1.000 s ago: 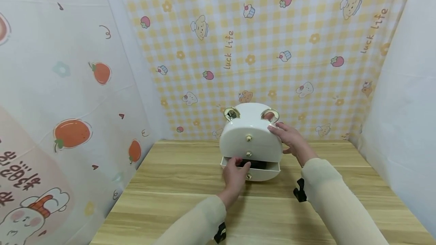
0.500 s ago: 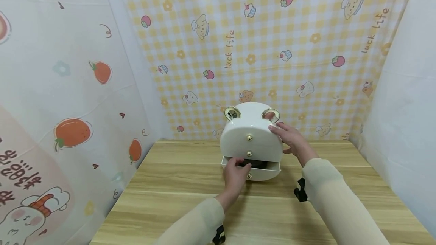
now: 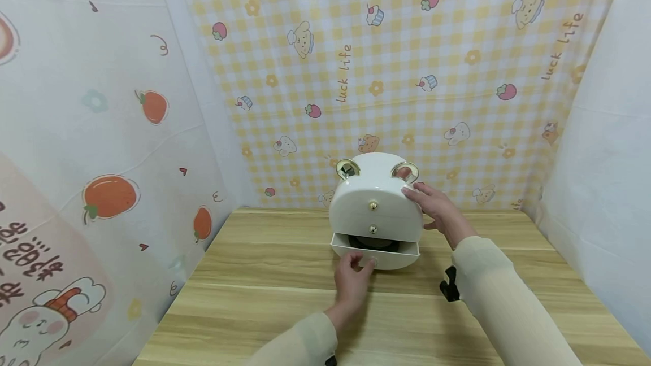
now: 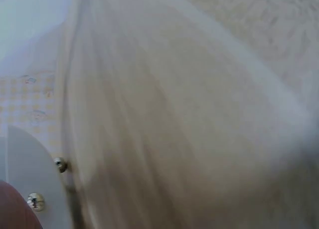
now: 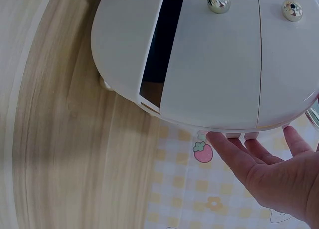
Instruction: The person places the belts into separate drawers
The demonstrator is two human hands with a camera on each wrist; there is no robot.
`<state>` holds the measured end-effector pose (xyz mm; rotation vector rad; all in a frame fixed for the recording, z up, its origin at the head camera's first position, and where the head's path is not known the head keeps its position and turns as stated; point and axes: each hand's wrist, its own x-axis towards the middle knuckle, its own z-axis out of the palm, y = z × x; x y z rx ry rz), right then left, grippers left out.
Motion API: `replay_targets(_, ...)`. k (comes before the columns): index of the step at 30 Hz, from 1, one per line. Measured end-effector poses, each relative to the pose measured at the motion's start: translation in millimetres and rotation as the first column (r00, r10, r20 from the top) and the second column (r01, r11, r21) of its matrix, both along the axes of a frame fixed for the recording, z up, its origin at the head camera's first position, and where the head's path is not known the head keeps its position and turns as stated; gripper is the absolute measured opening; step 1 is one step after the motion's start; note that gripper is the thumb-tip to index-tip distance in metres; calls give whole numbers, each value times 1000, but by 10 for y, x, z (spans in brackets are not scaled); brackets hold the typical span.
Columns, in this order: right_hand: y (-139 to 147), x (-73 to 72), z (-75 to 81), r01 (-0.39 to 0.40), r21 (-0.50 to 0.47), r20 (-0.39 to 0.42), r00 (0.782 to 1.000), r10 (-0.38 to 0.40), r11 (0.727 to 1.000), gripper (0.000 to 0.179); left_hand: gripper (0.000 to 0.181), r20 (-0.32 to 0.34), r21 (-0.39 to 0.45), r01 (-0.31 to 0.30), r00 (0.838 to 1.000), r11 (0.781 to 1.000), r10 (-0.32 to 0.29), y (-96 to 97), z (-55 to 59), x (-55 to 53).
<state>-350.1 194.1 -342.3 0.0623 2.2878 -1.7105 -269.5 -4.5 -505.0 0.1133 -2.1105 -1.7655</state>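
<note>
A white, rounded drawer box (image 3: pixel 376 216) with gold ear-shaped rings and gold knobs stands on the table. Its bottom drawer (image 3: pixel 396 260) is pulled partly out, with something dark inside. My left hand (image 3: pixel 352 284) is at the front of this drawer, fingers bent and thumb at the lowest knob, which it mostly hides. In the left wrist view, a blurred sleeve (image 4: pixel 149 109) covers most of the picture. My right hand (image 3: pixel 438 210) rests against the box's right side. In the right wrist view, its fingertips (image 5: pixel 219 139) touch the box's edge.
The box stands on a wood-grain table (image 3: pixel 264 275). Behind it hangs a yellow checked cloth (image 3: pixel 325 72); a printed white cloth (image 3: pixel 127 146) forms the left wall and a white sheet (image 3: pixel 610 157) the right.
My left hand has moved down from above the drawer's opening to its front by the knob. The drawer and my right hand stay nearly as they were.
</note>
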Motion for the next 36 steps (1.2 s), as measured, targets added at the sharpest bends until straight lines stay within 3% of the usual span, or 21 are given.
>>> replay_targets(6, -2, 2, -8, 0, -5, 7, 1000, 0, 1000, 84, 21, 39, -33, -29, 999, 999, 30, 46, -147, -25)
replay_targets(13, 9, -11, -23, 7, -8, 6, 1000, -7, 1000, 84, 15, 73, -34, -35, 997, 999, 37, 113, -223, -65)
replay_targets(21, 15, -38, -32, 18, -10, 5, 1000, -18, 1000, 82, 15, 69, 8, -63, 996, 998, 63, 179, -253, -123)
replay_targets(29, 10, -27, -15, 17, -6, 9, 1000, -17, 1000, 82, 15, 74, 59, -40, 997, 997, 36, 177, -240, -158)
replay_targets(36, 8, -16, -9, 13, -8, 10, 1000, -13, 1000, 83, 15, 55, 71, -63, 997, 995, 59, 203, -234, -224)
